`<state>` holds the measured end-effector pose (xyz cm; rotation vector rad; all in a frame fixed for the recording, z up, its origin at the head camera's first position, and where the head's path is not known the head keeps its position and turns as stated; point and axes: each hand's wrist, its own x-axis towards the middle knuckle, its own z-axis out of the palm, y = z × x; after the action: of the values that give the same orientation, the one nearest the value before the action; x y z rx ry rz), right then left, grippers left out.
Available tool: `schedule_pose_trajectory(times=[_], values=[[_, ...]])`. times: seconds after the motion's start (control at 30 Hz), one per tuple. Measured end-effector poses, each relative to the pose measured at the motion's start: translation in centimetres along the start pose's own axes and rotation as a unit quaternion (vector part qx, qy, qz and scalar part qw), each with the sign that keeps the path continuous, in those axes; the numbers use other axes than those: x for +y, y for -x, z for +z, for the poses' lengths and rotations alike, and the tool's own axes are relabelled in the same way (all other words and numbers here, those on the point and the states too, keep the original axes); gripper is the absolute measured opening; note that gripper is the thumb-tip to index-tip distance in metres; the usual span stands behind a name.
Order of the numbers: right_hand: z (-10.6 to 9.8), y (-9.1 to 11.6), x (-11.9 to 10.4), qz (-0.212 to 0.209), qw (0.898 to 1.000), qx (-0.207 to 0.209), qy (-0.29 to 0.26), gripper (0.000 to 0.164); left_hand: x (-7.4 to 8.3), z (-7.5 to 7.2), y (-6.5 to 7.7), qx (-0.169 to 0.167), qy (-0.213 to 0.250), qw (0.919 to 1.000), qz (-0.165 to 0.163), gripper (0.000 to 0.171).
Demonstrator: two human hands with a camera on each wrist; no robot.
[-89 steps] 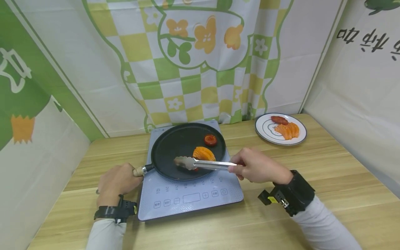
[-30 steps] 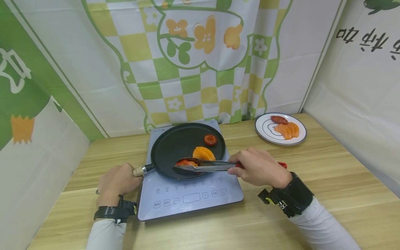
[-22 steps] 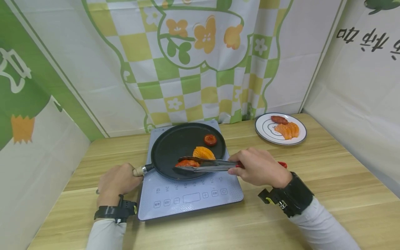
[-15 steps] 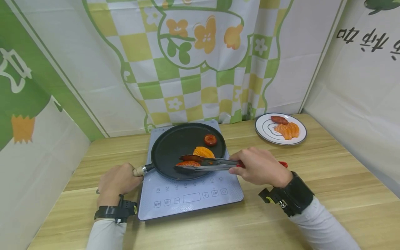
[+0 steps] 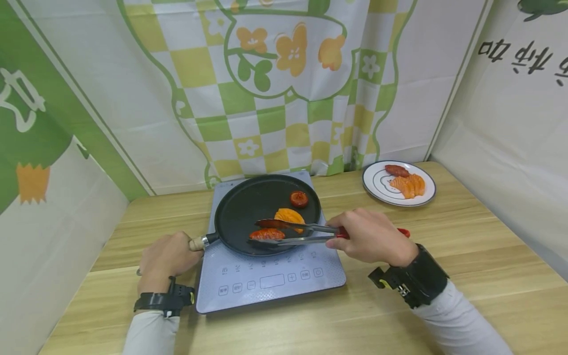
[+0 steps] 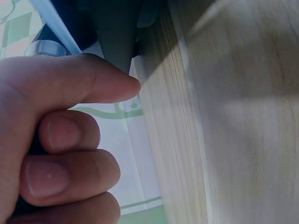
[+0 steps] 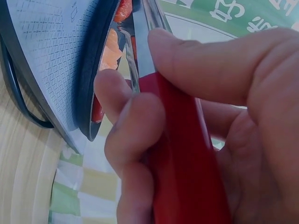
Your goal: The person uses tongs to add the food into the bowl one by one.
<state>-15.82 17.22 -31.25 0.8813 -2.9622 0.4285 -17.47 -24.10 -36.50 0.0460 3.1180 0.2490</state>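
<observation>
My left hand [image 5: 166, 259] grips the wooden handle [image 5: 196, 243] of a flat black pan [image 5: 239, 209]; in the left wrist view, the fingers of that hand [image 6: 65, 126] are curled. My right hand [image 5: 368, 236] holds metal tongs [image 5: 310, 240] by their red handles, one of which [image 7: 182, 149] fills the middle of the right wrist view. The tongs' arms stand apart, one on each side of a scored reddish sausage [image 5: 268, 233] lying in the pan. Behind it, partly covered by the upper arm, are orange salmon slices [image 5: 289, 215]. A tomato half [image 5: 299, 199] sits farther back.
Beneath the pan is a grey induction cooker [image 5: 270, 291] with touch controls along its front. A white plate [image 5: 377, 190] at the back right holds another sausage [image 5: 397, 170] and salmon slices [image 5: 409, 186]. Printed cloth [image 5: 284, 128] hangs behind the wooden table [image 5: 381, 315].
The tongs have turned from lying over the sausage, which they mostly hid, to having an arm on either side. Their tips have spread apart, leaving the sausage in the pan. The left hand stays still.
</observation>
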Motion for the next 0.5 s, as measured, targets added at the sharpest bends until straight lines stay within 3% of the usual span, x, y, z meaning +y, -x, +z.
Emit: schedule_pose_trajectory(times=[0.5], values=[[-0.29, 0.09, 0.13, -0.019, 1.0, 0.02, 0.006, 0.017, -0.02, -0.02, -0.04, -0.003, 0.0, 1.0, -0.004, 0.037]])
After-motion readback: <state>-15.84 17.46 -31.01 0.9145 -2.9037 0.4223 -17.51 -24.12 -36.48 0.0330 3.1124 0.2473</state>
